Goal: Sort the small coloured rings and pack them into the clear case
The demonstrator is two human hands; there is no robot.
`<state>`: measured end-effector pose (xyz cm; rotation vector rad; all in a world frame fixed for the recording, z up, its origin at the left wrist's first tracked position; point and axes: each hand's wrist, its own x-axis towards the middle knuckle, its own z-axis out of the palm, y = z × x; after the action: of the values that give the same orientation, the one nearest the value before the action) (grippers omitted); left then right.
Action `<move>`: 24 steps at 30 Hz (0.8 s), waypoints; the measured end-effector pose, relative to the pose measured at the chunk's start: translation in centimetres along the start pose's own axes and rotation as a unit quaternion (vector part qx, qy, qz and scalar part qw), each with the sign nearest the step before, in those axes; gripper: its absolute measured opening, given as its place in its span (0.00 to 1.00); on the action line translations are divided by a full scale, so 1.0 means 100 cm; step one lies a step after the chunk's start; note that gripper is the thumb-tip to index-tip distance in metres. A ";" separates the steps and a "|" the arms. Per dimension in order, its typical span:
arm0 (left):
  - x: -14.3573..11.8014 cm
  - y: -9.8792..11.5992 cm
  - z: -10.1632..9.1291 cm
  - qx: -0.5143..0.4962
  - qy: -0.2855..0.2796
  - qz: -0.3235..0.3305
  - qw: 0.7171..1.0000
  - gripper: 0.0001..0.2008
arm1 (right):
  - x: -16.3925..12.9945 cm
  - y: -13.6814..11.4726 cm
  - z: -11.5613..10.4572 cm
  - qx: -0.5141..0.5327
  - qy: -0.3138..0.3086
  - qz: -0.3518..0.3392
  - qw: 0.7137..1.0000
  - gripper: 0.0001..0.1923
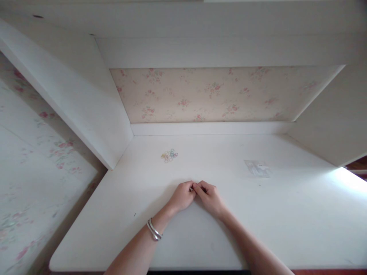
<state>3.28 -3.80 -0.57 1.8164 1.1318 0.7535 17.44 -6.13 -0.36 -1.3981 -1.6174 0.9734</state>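
1. White desk carries both hands, which meet at its middle, fingertips touching.
2. Left hand and right hand are curled nearly closed, pinching something too small to identify between them.
3. Small coloured rings lie in a loose pile farther back, well apart from the hands.
4. Judging by their thinness, the rings look light, soft and easily scattered; a fingertip pinch on one loop suits them.
5. Clear packet lies flat to the right.

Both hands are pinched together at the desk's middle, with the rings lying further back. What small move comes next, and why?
Probably draw the fingertips slightly apart: the left hand and right hand meet over something too small to make out, hiding it. The little rings lie untouched behind them on the desk.
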 end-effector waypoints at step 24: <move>-0.002 0.003 -0.003 0.032 -0.019 -0.018 0.999 0.11 | 0.000 0.002 0.001 -0.016 -0.017 0.003 1.000 0.20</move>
<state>3.04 -3.99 -0.16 1.8503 1.1719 0.6664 17.44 -6.16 -0.59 -1.4156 -1.6616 0.9848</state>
